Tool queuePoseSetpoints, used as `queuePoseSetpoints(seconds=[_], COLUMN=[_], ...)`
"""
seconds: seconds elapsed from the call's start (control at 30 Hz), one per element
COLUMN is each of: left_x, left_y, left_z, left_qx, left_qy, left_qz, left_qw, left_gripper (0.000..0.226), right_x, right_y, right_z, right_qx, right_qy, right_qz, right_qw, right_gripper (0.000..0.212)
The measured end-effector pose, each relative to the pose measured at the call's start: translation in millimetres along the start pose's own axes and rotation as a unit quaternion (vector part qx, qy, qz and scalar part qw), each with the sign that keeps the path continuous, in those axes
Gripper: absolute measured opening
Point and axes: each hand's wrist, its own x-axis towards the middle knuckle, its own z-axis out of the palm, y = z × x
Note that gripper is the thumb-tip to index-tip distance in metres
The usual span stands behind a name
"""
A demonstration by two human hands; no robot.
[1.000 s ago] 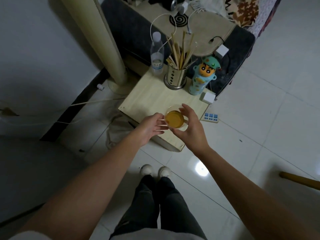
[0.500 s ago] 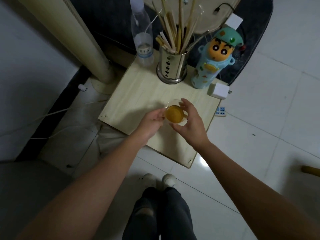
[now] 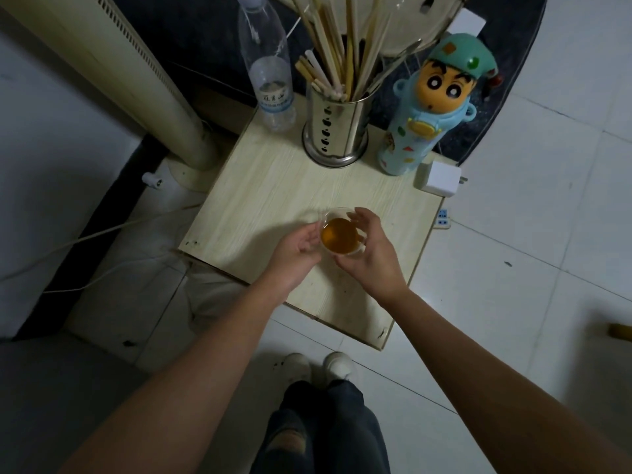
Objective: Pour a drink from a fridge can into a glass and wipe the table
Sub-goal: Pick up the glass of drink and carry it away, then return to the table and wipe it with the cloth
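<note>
White floor tiles (image 3: 513, 80) surrounded a low wooden table (image 3: 273, 186) that carried everything. Over its near half, the left hand (image 3: 295, 248) and the right hand (image 3: 371, 249) cupped a small glass (image 3: 338, 236) of amber drink between them, fingers curled round its sides from either flank. The two-handed hold probably served to steady a glass filled close to the rim (whether its base touched the wood or hung just above could not be told). No can was in view, so the pouring looked done and the wiping was yet to come, with no cloth visible either.

Further out, along the table's far edge, stood a clear water bottle (image 3: 270, 73) at the far left corner, a perforated steel holder (image 3: 337, 131) full of chopsticks (image 3: 342, 46) at the middle, and a cartoon-figure flask (image 3: 431, 107) toward the right. A white charger (image 3: 441, 177) sat at the right edge just beside the flask. These stood well apart from the glass, leaving bare wood around it. A cream tower fan (image 3: 136, 83) rose off the table's left side.
</note>
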Motion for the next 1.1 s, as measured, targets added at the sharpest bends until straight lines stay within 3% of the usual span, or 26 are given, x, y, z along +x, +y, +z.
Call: queuePoseSetpoints(seconds=[0.43,0.57,0.7,0.9,1.1], left_x=[-2,-13,-35,-89,-147], left_y=[0,3,19,76,125], left_z=[-5,-16,-28,-39,-45], left_qx=[0.026,0.086,0.187,0.399,0.516], left_qy=[-0.006,-0.004,-0.001,0.013,0.044], left_qz=[0.004,-0.007,0.005,0.092,0.18], left_qw=[1.0,0.996,0.982,0.912,0.837], left_gripper=[0.059,0.058,0.055,0.053,0.052], right_x=[-1,-5,-20,-51,-88], right_y=[-4,-18,-43,-105,-163], right_z=[-1,-18,-45,-95,-136], right_qx=[-0.023,-0.083,-0.19,-0.29,-0.384], right_qy=[-0.004,-0.016,-0.074,-0.083,-0.042], right_qz=[0.007,0.061,0.046,-0.001,-0.099], right_qw=[1.0,0.995,0.978,0.953,0.917], right_gripper=[0.086,0.082,0.081,0.058,0.058])
